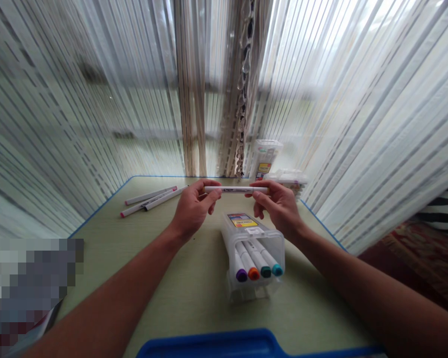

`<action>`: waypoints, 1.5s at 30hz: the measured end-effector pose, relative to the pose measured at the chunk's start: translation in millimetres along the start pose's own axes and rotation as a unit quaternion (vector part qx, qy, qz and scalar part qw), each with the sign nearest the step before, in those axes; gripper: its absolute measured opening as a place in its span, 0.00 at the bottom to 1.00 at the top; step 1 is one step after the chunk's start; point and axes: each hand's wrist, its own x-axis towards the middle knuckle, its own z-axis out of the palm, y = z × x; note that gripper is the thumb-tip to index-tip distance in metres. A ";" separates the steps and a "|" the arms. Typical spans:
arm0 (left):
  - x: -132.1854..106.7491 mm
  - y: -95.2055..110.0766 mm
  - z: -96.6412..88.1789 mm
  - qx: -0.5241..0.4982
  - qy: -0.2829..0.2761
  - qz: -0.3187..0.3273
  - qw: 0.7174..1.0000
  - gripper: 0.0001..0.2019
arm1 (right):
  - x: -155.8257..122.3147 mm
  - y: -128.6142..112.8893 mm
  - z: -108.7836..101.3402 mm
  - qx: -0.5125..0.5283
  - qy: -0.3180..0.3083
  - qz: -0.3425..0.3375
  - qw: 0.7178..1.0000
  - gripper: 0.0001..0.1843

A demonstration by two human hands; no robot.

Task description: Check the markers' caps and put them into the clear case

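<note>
A white marker pen (237, 190) is held level above the table between my two hands. My left hand (194, 203) pinches its left end, and my right hand (278, 203) grips the right end with thumb and fingers. Just below and nearer to me lies a clear plastic marker case (227, 238), its open end facing me. Inside are several white markers with purple (241, 275), orange (253, 273), dark green (266, 271) and turquoise (277, 270) caps. Left of my left hand, several loose white markers (151, 199), some pink-tipped, rest on the table.
The pale green table (134, 258) has a blue edge and a blue moulded tray (209, 343) at its near side. Another clear case (267, 156) stands upright at the back right, beside more stacked clear cases (289, 178). String curtains (134, 99) hang close around the table.
</note>
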 end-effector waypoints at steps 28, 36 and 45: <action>-0.8 6.9 1.7 -0.050 -0.015 -0.032 0.998 0.12 | 3.7 2.3 -1.0 0.060 0.026 0.048 0.997 0.15; 1.0 5.0 -0.9 -0.054 0.009 -0.030 0.998 0.12 | 5.1 0.1 -1.5 0.075 0.035 0.055 0.995 0.16; 1.5 4.8 -1.2 -0.111 0.010 -0.049 0.993 0.13 | 4.5 -2.9 -1.9 0.086 0.032 0.071 0.993 0.16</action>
